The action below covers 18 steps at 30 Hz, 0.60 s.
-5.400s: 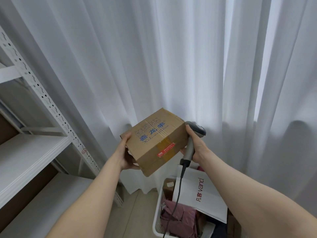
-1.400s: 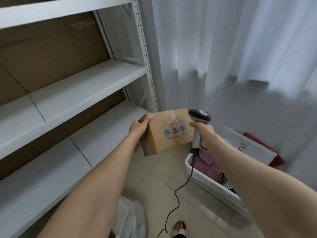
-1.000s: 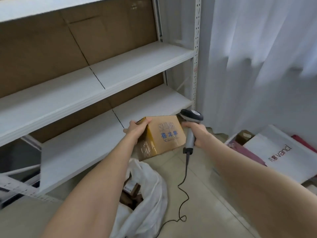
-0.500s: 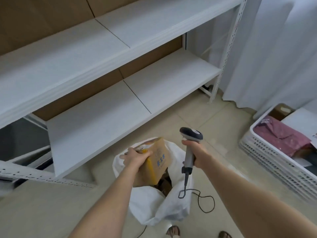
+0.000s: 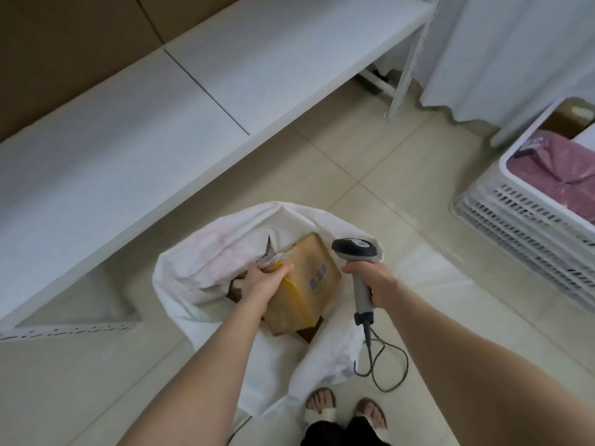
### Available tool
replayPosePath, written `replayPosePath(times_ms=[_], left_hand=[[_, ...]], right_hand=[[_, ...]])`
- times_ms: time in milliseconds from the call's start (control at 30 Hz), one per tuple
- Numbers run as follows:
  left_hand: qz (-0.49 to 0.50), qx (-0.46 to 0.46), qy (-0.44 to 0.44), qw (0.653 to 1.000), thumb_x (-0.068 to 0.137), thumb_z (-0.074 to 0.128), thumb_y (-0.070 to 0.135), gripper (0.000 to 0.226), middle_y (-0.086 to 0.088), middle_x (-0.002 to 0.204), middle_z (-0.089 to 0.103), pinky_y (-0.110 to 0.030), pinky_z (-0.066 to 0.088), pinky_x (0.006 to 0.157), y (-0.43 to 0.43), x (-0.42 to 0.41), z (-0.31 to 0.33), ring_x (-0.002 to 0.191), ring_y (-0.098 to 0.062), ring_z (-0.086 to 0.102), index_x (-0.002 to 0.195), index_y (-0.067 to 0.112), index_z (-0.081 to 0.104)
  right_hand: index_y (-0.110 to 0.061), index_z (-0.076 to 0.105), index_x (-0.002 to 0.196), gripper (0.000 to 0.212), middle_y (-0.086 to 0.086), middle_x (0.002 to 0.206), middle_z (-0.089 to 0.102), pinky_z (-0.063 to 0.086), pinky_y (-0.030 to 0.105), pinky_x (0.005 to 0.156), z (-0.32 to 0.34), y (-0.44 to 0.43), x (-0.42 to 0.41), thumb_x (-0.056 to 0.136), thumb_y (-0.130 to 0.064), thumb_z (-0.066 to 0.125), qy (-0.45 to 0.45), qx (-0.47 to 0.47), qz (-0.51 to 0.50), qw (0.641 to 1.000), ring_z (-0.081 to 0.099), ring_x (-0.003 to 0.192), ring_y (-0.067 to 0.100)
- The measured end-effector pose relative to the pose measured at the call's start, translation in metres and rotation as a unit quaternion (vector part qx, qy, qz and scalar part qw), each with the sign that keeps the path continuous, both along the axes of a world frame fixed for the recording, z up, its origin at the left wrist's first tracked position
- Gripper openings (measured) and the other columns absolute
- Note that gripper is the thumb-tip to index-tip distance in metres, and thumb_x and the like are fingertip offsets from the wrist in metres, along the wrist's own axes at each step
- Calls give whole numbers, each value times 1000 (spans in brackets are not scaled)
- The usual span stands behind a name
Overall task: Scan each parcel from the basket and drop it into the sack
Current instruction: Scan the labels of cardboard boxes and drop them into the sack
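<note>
Cardboard box [image 5: 309, 284] is right in the mouth of the white sack [image 5: 199, 252], tilted, with its low end down inside the opening and one corner poking up above the rim. The left hand [image 5: 262, 281] grips it over the upper edge, fingers curled across the taped top. The right hand [image 5: 370, 283] is wrapped round the handle of the barcode scanner [image 5: 354, 249], which hangs just over the sack's right rim. Its cable [image 5: 386, 365] loops onto the floor beside the sack.

For the drop, I'd lower the box a bit more so it's past the rim, then just open the fingers. That sack is floppy and its left side folds inward, so a box let go too high could snag the cloth or drag the opening shut. Something brown is already lying in the sack under the box, so aim flat-ish. I'd also keep the scanner and cable out of the sack's mouth.

The white basket [image 5: 515, 217], well to the right of the sack, holds a pink mailer bag [image 5: 553, 165], so more to scan.
</note>
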State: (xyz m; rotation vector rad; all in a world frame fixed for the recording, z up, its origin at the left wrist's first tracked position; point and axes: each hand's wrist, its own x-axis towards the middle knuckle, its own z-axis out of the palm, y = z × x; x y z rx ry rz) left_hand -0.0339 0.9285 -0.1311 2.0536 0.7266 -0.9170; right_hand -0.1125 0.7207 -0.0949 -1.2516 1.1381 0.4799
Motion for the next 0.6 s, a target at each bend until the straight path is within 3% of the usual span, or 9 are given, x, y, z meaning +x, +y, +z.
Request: replayPosePath(times_ms=[67, 200, 267, 333, 433, 500, 567, 600], left_hand=[[10, -28, 25, 999, 31, 77, 74, 113, -3, 130, 51, -48, 51, 89, 3, -1, -27, 116, -28, 50, 132, 32, 48], [81, -49, 55, 994, 38, 71, 69, 114, -7, 135, 46, -51, 54, 79, -2, -6, -34, 123, -32, 45, 139, 26, 39], [129, -73, 41, 988, 55, 69, 64, 94, -6, 134, 47, -48, 55, 78, -10, -14, -37, 122, -32, 46, 136, 26, 42], [116, -66, 42, 990, 79, 60, 54, 68, -8, 130, 50, -47, 53, 84, -22, -28, -35, 117, -33, 50, 135, 20, 44], [-106, 85, 48, 990, 92, 52, 43, 65, -16, 141, 41, -43, 43, 102, -31, -50, -48, 124, -35, 45, 145, 11, 33], [-228, 149, -21, 962, 92, 58, 34, 74, -15, 151, 21, -41, 38, 105, -32, -57, -50, 132, -33, 36, 151, 22, 16], [-359, 150, -81, 918, 91, 58, 35, 68, -6, 154, 19, -40, 37, 106, -35, -59, -48, 135, -29, 31, 148, 38, 20], [-393, 111, -58, 911, 92, 55, 39, 63, -2, 154, 24, -39, 36, 107, -38, -59, -50, 135, -27, 33, 147, 40, 25]], right_hand=[[-9, 53, 76, 17, 10, 77, 52, 44, 31, 59, -18, 1, -1, 84, -2, 66, 3, -17, -8, 1000, 50, 66, 21], [-7, 61, 80, 6, 17, 86, 62, 54, 43, 75, -25, -2, 0, 84, -4, 65, -57, -18, -90, 994, 60, 72, 26], [-7, 64, 82, 4, 13, 80, 63, 53, 38, 70, -15, -8, 2, 85, -6, 63, -90, 34, -99, 990, 61, 72, 25], [-9, 65, 83, 7, 9, 76, 64, 53, 33, 64, -5, -13, 5, 86, -7, 60, -108, 83, -97, 986, 61, 70, 23], [-10, 66, 84, 9, 8, 75, 64, 52, 31, 60, -1, -19, 2, 86, -9, 57, -114, 115, -103, 981, 61, 66, 21], [-11, 67, 84, 12, 7, 77, 64, 52, 31, 61, -2, -22, -1, 87, -10, 56, -111, 126, -123, 978, 60, 67, 21], [-12, 67, 85, 13, 6, 78, 64, 51, 31, 64, -3, -25, -3, 88, -12, 55, -109, 130, -143, 975, 59, 69, 21], [-12, 67, 84, 13, 6, 77, 65, 51, 32, 65, -4, -26, -3, 89, -12, 54, -110, 132, -150, 974, 59, 69, 20]])
